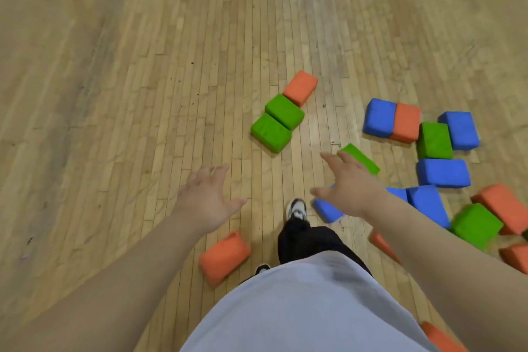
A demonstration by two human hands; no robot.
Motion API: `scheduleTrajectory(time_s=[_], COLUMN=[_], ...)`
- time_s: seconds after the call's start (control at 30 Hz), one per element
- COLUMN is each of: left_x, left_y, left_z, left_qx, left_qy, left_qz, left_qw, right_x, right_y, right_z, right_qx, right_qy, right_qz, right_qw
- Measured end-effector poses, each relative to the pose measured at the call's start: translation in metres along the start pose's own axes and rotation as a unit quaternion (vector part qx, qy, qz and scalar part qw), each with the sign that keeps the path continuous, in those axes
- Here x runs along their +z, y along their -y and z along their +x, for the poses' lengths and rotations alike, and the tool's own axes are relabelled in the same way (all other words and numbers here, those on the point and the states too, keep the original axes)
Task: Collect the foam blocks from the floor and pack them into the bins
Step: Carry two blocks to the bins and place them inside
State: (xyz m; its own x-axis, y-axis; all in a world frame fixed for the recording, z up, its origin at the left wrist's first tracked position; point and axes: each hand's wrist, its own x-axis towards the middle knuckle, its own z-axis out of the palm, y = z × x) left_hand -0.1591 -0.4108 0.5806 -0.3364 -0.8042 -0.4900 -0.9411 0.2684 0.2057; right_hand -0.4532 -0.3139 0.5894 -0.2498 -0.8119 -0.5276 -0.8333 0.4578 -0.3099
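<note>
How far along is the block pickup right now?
Done: nothing shows as packed; no bin is in view. In hand: nothing; the left hand and right hand are open and empty, reaching out over the floor. Left: many blocks lie loose, including the green pair, an orange block and the cluster on the right.

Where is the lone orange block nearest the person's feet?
The orange block lies on the wooden floor, lower centre-left, under the left forearm and left of the dark trouser leg.

Orange, green and blue foam blocks (284, 111) lie scattered on the wooden floor (143, 80).
</note>
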Motion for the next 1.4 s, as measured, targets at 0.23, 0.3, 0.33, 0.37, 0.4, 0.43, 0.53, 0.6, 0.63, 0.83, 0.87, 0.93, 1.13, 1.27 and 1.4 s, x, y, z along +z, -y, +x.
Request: scheduleTrajectory(time_s=[0.23, 0.3, 0.33, 0.37, 0.4, 0.43, 0.53, 0.6, 0.63, 0.83, 0.87, 0.93, 1.13, 1.27, 1.4], left_x=[-0.051, -0.074, -0.084, -0.093, -0.104, -0.113, -0.131, -0.139, -0.143, -0.166, -0.171, -0.178, -0.149, -0.054, 0.102], left_y=[-0.028, -0.04, -0.046, -0.051, -0.056, -0.059, -0.068, -0.071, -0.073, -0.078, -0.077, -0.076, -0.073, -0.069, -0.056], left_z=[0.16, 0.208, 0.225, 0.241, 0.262, 0.282, 0.332, 0.369, 0.389, 0.519, 0.54, 0.579, 0.694, 0.792, 0.9], left_qx=[-0.019, -0.042, -0.049, -0.051, -0.052, -0.054, -0.067, -0.061, -0.055, -0.005, 0.001, 0.007, -0.015, -0.03, -0.063], left_qy=[-0.004, 0.008, 0.012, 0.012, 0.015, 0.018, 0.043, 0.052, 0.06, 0.129, 0.137, 0.143, 0.163, 0.185, 0.209], left_qz=[0.013, 0.01, 0.005, 0.005, 0.004, 0.006, 0.011, 0.016, 0.02, 0.046, 0.047, 0.042, 0.017, -0.004, -0.03], left_qw=[1.0, 0.999, 0.999, 0.999, 0.999, 0.998, 0.997, 0.997, 0.997, 0.991, 0.989, 0.989, 0.986, 0.982, 0.975], right_x=[-0.07, -0.097, -0.108, -0.118, -0.13, -0.141, -0.167, -0.178, -0.182, -0.208, -0.214, -0.225, -0.218, -0.146, -0.032], right_y=[-0.008, -0.013, -0.015, -0.015, -0.016, -0.018, -0.015, -0.014, -0.014, -0.008, -0.004, 0.003, -0.002, -0.037, -0.092], right_z=[0.169, 0.221, 0.242, 0.261, 0.285, 0.307, 0.362, 0.395, 0.411, 0.509, 0.526, 0.564, 0.713, 0.843, 0.98], right_qx=[-0.004, 0.002, 0.004, 0.004, 0.003, 0.001, 0.001, 0.006, 0.012, 0.035, 0.035, 0.027, -0.042, -0.116, -0.19], right_qy=[0.017, 0.035, 0.041, 0.044, 0.052, 0.063, 0.091, 0.103, 0.107, 0.135, 0.137, 0.14, 0.183, 0.225, 0.263], right_qz=[0.011, 0.011, 0.012, 0.007, -0.001, -0.013, -0.038, -0.044, -0.047, -0.098, -0.107, -0.127, -0.203, -0.273, -0.348], right_qw=[1.0, 0.999, 0.999, 0.999, 0.999, 0.998, 0.995, 0.994, 0.993, 0.985, 0.984, 0.982, 0.961, 0.928, 0.88])
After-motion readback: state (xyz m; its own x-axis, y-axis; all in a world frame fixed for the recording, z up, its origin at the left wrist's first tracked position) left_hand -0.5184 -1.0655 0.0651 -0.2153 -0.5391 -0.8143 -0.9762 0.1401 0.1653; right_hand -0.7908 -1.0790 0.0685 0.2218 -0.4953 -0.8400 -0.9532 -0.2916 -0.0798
